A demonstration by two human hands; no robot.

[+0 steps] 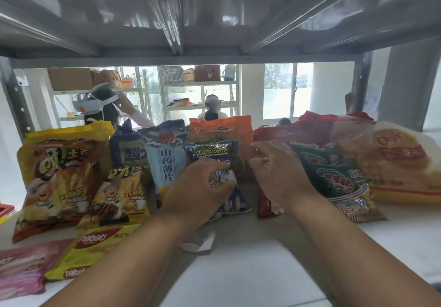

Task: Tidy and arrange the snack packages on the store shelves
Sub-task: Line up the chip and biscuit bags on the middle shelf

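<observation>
Both hands reach onto the white shelf among the snack packages. Left hand lies on the dark blue snack bag at the middle of the row, its fingers curled over the bag's front and holding it upright. Right hand hovers just beside it with fingers loosely spread and nothing in them, over a small red packet.

From the left: two yellow chip bags of the same brand, one large and one small, stand side by side; in front of them lie a yellow Nabati wafer pack and a pink packet. Next come a navy bag, a pale blue yam-chip bag and an orange bag behind the held one. Right of the hands, two green shrimp-cracker bags overlap (the rear one mostly hidden), beside a large clear Chips bag and red bags at the back. One scrap of white paper lies near the left wrist.
</observation>
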